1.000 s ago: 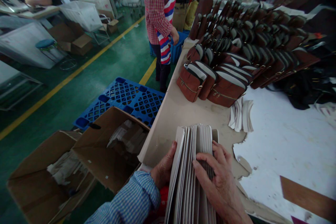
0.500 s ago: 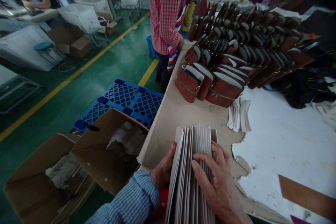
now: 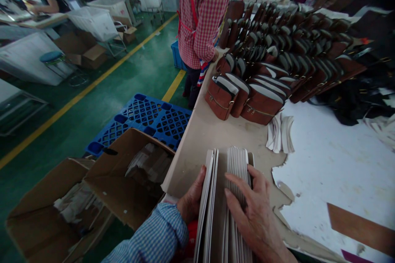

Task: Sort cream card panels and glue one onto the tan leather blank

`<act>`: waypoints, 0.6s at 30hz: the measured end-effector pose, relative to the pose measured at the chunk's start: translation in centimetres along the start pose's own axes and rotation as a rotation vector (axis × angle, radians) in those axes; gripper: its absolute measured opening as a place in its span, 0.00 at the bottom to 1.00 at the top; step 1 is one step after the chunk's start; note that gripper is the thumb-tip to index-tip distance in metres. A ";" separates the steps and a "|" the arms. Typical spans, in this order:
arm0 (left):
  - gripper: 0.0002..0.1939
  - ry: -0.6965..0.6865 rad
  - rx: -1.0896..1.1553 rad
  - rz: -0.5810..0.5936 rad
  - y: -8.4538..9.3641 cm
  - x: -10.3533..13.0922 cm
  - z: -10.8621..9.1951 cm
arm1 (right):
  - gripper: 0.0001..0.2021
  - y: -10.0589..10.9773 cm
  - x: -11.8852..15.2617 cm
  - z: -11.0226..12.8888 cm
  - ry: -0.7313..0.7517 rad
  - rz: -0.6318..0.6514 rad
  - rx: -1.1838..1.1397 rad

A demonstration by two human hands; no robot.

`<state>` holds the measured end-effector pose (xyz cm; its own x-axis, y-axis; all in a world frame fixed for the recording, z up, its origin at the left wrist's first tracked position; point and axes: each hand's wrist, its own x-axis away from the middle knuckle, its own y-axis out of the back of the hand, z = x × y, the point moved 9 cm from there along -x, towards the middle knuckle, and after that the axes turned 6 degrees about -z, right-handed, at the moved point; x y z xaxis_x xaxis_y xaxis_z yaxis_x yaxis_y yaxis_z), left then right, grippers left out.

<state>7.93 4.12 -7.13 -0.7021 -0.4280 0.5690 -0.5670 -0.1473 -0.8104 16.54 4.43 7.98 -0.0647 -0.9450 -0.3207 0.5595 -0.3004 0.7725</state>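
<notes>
Beside the beige-topped table [image 3: 188, 164], two open cardboard cartons [image 3: 33, 213] hold pale scraps [image 3: 148, 158], and at the table's near edge a stack of pale boards [image 3: 232, 230], parted by a gap, is grasped at its left by the left hand [image 3: 193, 195] and at its right by the right hand [image 3: 257, 209], fingers curled.

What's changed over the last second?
Middle pale panels moved toward the right hand, opening a wider gap beside the few at the left hand. The checked-shirt co-worker shifted rightward in view, nearer the brown bags. Hands and bags stayed put.
</notes>
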 end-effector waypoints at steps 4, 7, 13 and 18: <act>0.48 -0.017 -0.026 0.011 -1.4 1.0 -0.1 | 0.13 -0.5 0.2 0.7 0.032 0.054 -0.006; 0.46 -0.035 -0.050 0.046 -2.9 1.8 -0.6 | 0.14 -0.5 -0.3 1.1 0.003 0.051 0.006; 0.47 -0.027 -0.071 0.074 -3.0 1.2 -0.7 | 0.13 -0.3 -0.7 0.9 -0.014 0.037 0.008; 0.50 -0.043 -0.078 0.025 -1.8 0.7 -0.3 | 0.10 -0.5 -0.7 0.5 -0.033 0.049 -0.010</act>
<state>8.34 4.40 -5.24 -0.6987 -0.4685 0.5407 -0.5821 -0.0671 -0.8103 15.93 5.12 8.09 -0.0643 -0.9622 -0.2645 0.5705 -0.2529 0.7814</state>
